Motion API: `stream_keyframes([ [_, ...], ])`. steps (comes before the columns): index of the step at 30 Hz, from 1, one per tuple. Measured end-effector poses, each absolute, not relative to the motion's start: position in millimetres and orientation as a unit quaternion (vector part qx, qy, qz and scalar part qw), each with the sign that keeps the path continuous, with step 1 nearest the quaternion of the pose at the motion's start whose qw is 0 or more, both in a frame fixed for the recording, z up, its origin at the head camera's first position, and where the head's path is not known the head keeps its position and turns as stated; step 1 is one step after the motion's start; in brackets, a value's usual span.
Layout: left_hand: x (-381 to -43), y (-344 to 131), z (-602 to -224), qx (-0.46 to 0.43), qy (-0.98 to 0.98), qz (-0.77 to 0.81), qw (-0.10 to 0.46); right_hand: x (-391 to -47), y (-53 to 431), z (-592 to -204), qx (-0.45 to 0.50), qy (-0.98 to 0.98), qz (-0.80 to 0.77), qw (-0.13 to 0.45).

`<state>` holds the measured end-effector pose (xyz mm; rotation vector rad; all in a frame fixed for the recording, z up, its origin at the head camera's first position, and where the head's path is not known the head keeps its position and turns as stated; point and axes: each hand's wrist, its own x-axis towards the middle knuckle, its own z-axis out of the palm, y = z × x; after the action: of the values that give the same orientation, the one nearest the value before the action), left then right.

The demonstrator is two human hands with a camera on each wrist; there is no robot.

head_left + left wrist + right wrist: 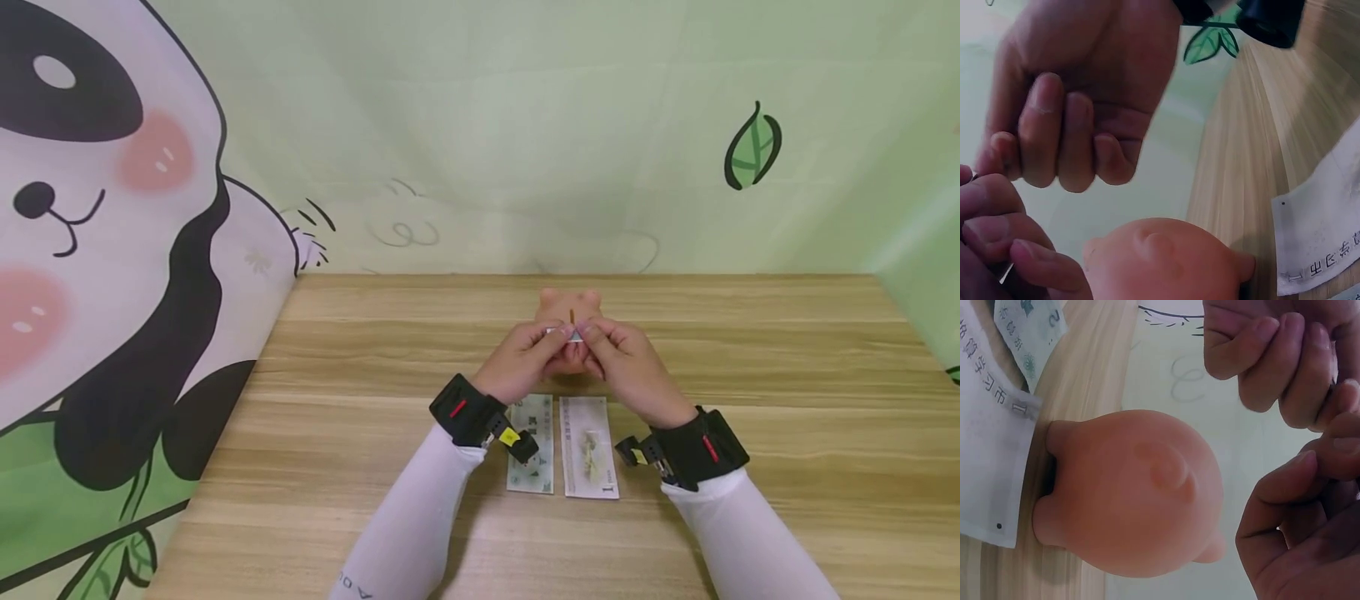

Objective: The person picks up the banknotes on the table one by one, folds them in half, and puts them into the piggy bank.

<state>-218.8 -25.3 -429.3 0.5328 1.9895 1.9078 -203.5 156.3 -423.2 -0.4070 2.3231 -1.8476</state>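
In the head view, my left hand (pixel 525 358) and right hand (pixel 633 367) meet over a pink piggy bank (pixel 551 308). Thumbs and fingers of both pinch a small pale strip of folded paper (pixel 576 337), just on the near side of the dark slot (pixel 572 317) in the pig's back. The wrist views show the other fingers curled and most of the strip hidden behind them. The piggy bank (pixel 1135 494) stands on its feet, its curly tail towards me.
Two play banknotes lie side by side on the wooden table (pixel 360 400), nearer me than the pig: a green note (pixel 542 417) and a purplish note (pixel 588 450). Part of the green one is behind my left wrist camera (pixel 522 446). A panda-printed backdrop (pixel 480 125) rises behind.
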Motion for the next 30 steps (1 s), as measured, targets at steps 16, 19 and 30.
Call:
stream_keyframes([
  [16,-218.2,-31.6,-428.6,0.188,0.76,0.612,0.116,-205.3,155.4,-425.5,-0.099,0.765,-0.634,0.057],
  [19,-218.4,-31.5,-429.2,0.185,0.761,0.613,0.106,-205.1,156.2,-425.3,-0.103,0.763,-0.636,0.057],
  [30,-219.8,-29.7,-431.4,0.174,0.776,0.602,0.072,-205.2,157.3,-425.3,-0.101,0.756,-0.644,0.052],
])
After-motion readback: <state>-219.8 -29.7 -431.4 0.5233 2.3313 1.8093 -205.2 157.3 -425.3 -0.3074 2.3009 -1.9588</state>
